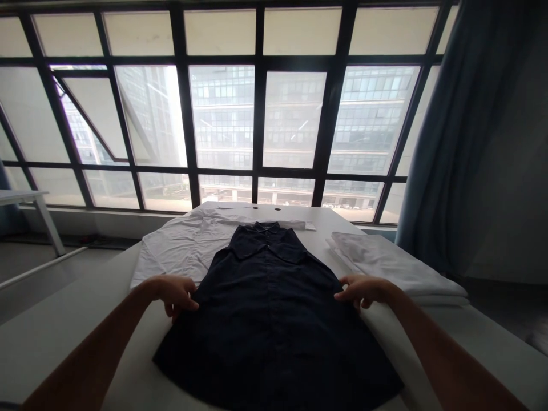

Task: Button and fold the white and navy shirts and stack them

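Observation:
A dark navy shirt (269, 308) lies spread out with its buttoned front up and its collar towards the window. My left hand (177, 295) pinches the shirt's left side edge at about mid-length. Opposite it, my right hand (359, 290) pinches the right side edge at nearly the same height. The sleeves do not show at the sides, so I cannot tell how they lie. Beyond my left hand, a white shirt (180, 245) is laid out and slightly creased, partly beneath the navy one.
A white table (98, 319) carries the clothes. Folded white cloth (389, 262) is stacked at the right. Two dark round holes sit near the far table edge. Another white table (25, 197) stands at the left. Behind are large windows (222, 114) and a blue curtain (449, 148).

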Demonstrator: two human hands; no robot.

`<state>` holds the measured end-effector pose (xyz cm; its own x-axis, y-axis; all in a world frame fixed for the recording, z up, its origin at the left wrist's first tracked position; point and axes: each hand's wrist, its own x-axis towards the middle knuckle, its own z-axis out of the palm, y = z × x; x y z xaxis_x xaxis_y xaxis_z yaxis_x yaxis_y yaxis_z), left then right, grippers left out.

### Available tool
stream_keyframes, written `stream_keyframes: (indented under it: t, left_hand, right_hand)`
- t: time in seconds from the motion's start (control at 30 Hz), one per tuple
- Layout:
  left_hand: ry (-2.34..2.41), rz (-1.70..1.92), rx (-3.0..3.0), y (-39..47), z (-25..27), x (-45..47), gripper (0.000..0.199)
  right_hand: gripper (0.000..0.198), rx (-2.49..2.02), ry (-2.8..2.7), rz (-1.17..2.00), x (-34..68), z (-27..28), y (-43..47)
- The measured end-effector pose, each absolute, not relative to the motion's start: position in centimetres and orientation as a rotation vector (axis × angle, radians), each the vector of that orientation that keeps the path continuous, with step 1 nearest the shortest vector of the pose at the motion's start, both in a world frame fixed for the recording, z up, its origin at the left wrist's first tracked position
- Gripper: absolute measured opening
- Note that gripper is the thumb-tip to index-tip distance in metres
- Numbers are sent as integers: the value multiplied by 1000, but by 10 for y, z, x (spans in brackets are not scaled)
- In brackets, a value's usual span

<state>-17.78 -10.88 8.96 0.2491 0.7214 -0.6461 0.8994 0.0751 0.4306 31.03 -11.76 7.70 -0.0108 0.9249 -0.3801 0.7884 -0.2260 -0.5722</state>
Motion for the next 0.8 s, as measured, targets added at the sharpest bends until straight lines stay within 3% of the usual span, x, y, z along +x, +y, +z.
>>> stream_keyframes:
  t: [0.2,0.47,0.63,0.8]
  left_hand:
    - [1277,-437,1683,-133,104,-167,27]
    - [1228,-506,1954,-147,132,-75,45]
    - [1116,-712,2022,-138,102,-2,40]
    - [1061,-791,1949,-128,71,9,32]
  right_hand:
    - [42,-2041,-1904,1526,311,80,-118]
    - [77,-1950,-1861,1443,295,93,-119]
    - [80,-1902,-1882,1405,289,93,-124]
    - [80,-1806,-1932,1375,282,94,-126]
